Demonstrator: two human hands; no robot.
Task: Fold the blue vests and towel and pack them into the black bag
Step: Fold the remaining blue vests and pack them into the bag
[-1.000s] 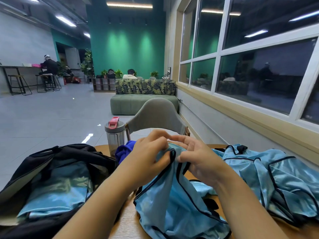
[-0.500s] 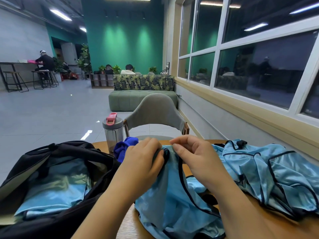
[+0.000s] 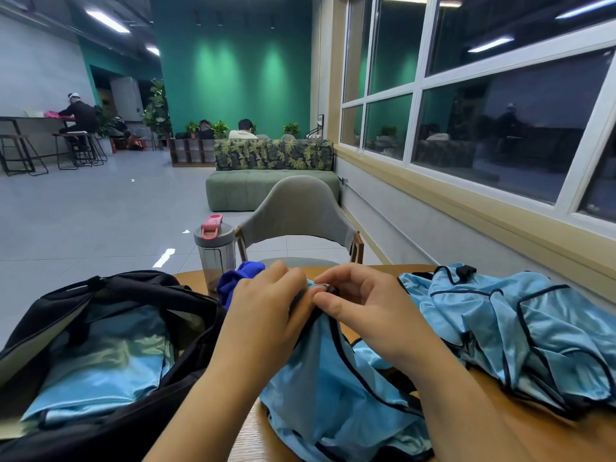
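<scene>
A light blue vest (image 3: pixel 333 388) with black trim hangs from both my hands over the wooden table (image 3: pixel 250 435). My left hand (image 3: pixel 263 315) grips its top edge. My right hand (image 3: pixel 370 305) pinches the same edge right beside it, fingertips nearly touching. The black bag (image 3: pixel 110 291) stands open at the left with a folded blue vest (image 3: pixel 96 375) lying inside it. A heap of several more blue vests (image 3: pixel 520 331) lies at the right. A dark blue towel (image 3: pixel 238 278) is bunched behind my left hand, partly hidden.
A clear water bottle (image 3: pixel 215 251) with a grey lid and pink cap stands at the table's far edge, next to the towel. A grey chair (image 3: pixel 296 211) faces me across the table. The window wall runs along the right side.
My hands have drawn closer together on the vest's top edge and bunched it tighter between them. The head view has tipped slightly downward.
</scene>
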